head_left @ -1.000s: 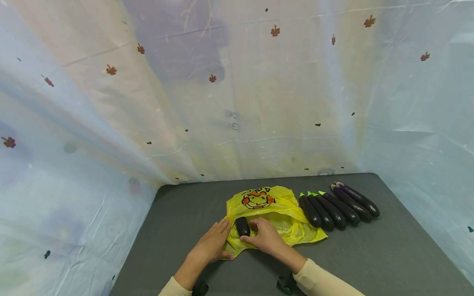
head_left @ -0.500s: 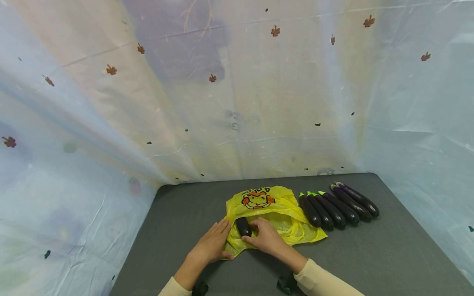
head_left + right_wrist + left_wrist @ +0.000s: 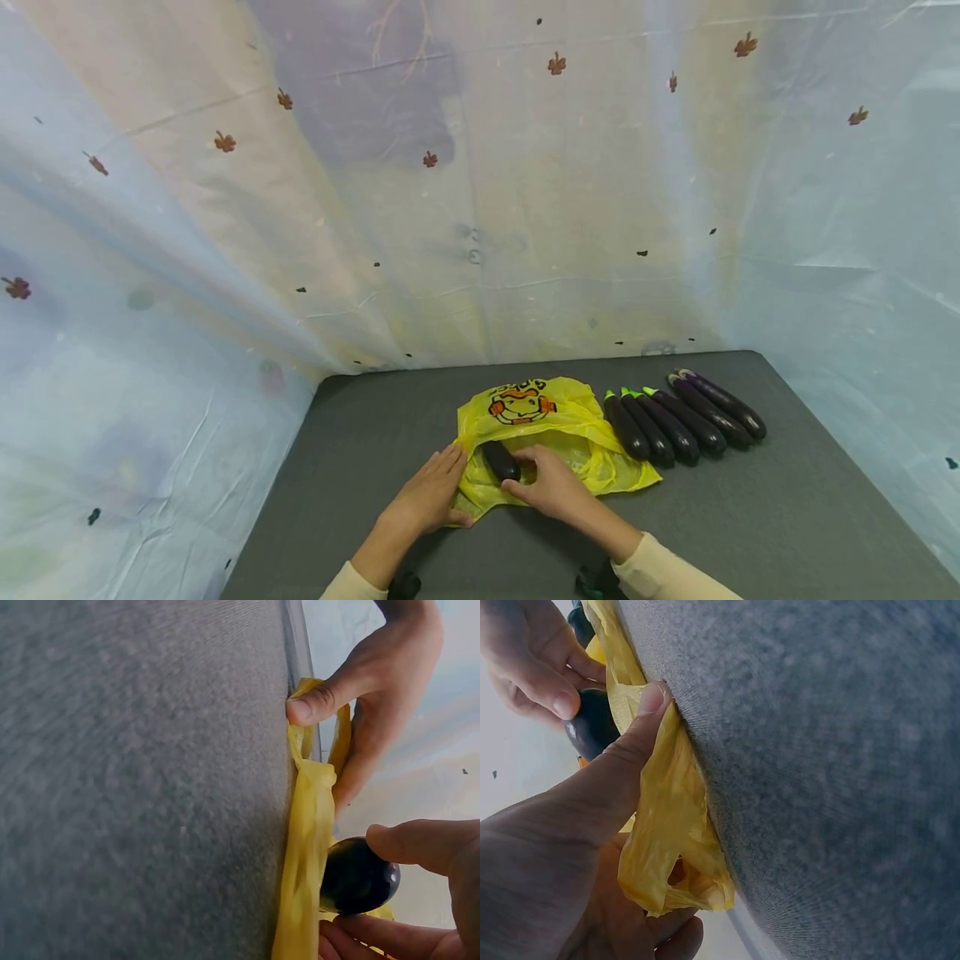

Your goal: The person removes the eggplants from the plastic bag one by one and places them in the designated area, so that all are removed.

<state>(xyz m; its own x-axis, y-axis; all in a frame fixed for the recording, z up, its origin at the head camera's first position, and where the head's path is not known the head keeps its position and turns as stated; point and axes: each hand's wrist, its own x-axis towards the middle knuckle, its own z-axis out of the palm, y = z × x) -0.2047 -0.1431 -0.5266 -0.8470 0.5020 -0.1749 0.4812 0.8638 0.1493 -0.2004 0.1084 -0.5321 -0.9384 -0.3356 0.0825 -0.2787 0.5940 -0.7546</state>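
Observation:
A yellow plastic bag (image 3: 566,396) with a printed cartoon face lies on the table, its mouth toward me. Inside the mouth, at the left, is a dark purple eggplant (image 3: 500,461); its far end is hidden under the bag's upper layer. My right hand (image 3: 553,483) pinches the near end, thumb on one side and fingers on the other, as the right wrist view also shows on the eggplant (image 3: 358,877). My left hand (image 3: 427,493) presses the bag's left edge with straight fingers. In the left wrist view its thumb (image 3: 634,739) rests on the yellow plastic (image 3: 671,832).
Several more eggplants (image 3: 678,425) lie side by side right of the bag, stems pointing away from me. The grey table (image 3: 390,408) ends at a hanging printed plastic sheet (image 3: 480,208) behind, with sheeting on both sides too.
The near end of the eggplant has swung to the right inside the bag mouth, and my right hand has shifted right with it. My left hand and the bag have stayed put.

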